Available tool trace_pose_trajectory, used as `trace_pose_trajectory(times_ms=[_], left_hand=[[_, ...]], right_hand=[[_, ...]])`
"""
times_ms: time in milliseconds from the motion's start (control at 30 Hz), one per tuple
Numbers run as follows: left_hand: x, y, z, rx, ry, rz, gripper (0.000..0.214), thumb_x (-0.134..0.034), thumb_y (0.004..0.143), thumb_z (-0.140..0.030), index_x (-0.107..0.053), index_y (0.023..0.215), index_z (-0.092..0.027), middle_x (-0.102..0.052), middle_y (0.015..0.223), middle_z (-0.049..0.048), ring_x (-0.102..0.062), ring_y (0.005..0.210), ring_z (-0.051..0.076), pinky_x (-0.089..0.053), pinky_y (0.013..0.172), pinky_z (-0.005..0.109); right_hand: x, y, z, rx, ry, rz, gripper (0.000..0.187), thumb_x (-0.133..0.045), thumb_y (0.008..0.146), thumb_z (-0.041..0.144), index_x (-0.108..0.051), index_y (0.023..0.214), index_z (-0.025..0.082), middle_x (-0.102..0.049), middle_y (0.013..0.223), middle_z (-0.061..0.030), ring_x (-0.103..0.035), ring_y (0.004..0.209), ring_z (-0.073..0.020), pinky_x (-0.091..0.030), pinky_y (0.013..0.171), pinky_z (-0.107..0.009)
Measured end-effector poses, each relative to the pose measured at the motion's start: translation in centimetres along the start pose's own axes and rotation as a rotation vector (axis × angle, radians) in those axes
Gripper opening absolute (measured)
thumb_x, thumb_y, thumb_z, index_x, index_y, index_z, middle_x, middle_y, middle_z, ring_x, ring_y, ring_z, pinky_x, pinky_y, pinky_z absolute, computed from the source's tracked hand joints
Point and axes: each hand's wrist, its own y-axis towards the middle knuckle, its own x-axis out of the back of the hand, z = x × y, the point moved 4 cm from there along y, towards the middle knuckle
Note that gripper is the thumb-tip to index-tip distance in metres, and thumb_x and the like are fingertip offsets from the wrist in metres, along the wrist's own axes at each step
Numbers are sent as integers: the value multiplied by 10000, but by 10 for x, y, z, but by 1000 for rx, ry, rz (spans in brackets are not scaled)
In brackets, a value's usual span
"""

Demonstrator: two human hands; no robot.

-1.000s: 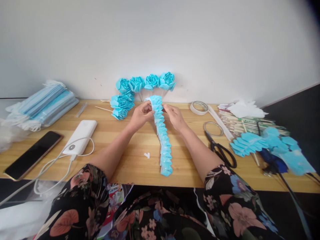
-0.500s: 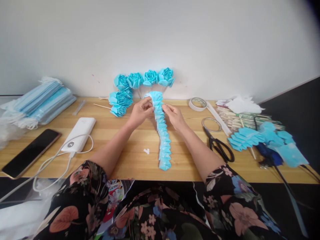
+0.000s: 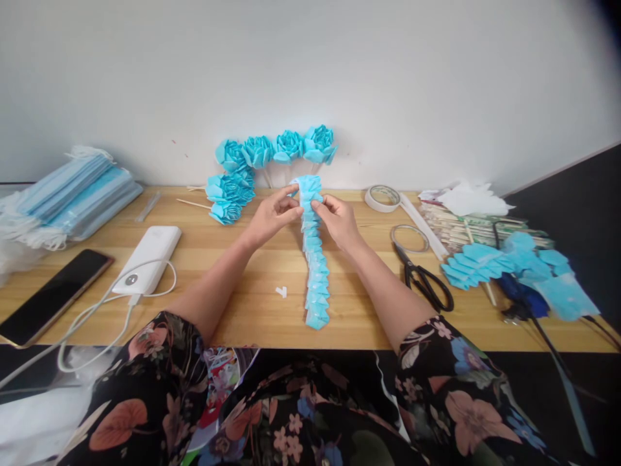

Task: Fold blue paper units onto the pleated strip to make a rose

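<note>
A long pleated strip of light blue material (image 3: 317,265) runs down the middle of the table toward me, its folds overlapping like petals. At its far end, my left hand (image 3: 275,212) pinches the left edge between thumb and fingers. Across from it, my right hand (image 3: 338,219) grips the right edge, thumb on the folds. Just behind the strip, several blue handmade flowers (image 3: 289,147) on thin sticks lean by the wall. More blue flowers (image 3: 231,188) lie to the left. A small white scrap (image 3: 281,292) rests left of the strip.
Face masks (image 3: 77,194), a phone (image 3: 55,294) and a white power bank (image 3: 148,259) with a cable lie left. On the right are a tape roll (image 3: 382,198), black-handled scissors (image 3: 427,285), a stack of sticks (image 3: 446,226), more pleated blue pieces (image 3: 478,264) and a blue-handled tool (image 3: 521,299).
My fingers have shifted slightly on the strip; the right thumb now lies further over its folds. The strip's far end has turned a little to the right. The whole view has shifted slightly.
</note>
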Motion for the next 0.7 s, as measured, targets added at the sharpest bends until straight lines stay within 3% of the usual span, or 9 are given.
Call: trace_pose_trajectory(times_ms=[133,333,533,700], left_hand=[[-6,0,3,-9,29,44,656,-820,710,-294,-587,1306,-151,-682,789,6,-614,707,153,-477,728,282],[0,4,11,-54,-88,-48,660,-761,734,-242,-534,1345,-143,-694,836,3,-646,748,145,-490,712,263],[5,6,15,-63,-104,-84,631,-766,728,-228,-552,1315,-141,-656,781,-22,-619,717,121,-468,698,250],[7,7,18,-75,-95,-104,610,-782,720,-223,-580,1292,-157,-647,767,-27,-608,713,116,-458,702,250]], right_hand=[[0,0,0,31,-50,4,441,-636,862,572,-518,650,203,-458,620,43,-423,617,-112,-361,608,-257],[-3,2,-2,30,93,64,503,-491,929,647,-678,791,201,-680,828,-26,-612,819,-177,-480,859,-314],[-6,-1,-6,-52,49,113,403,-685,809,588,-671,736,192,-615,696,17,-530,681,-138,-442,683,-266],[-4,-2,-6,-17,-18,62,420,-614,869,578,-636,717,187,-548,681,23,-479,678,-125,-397,658,-258]])
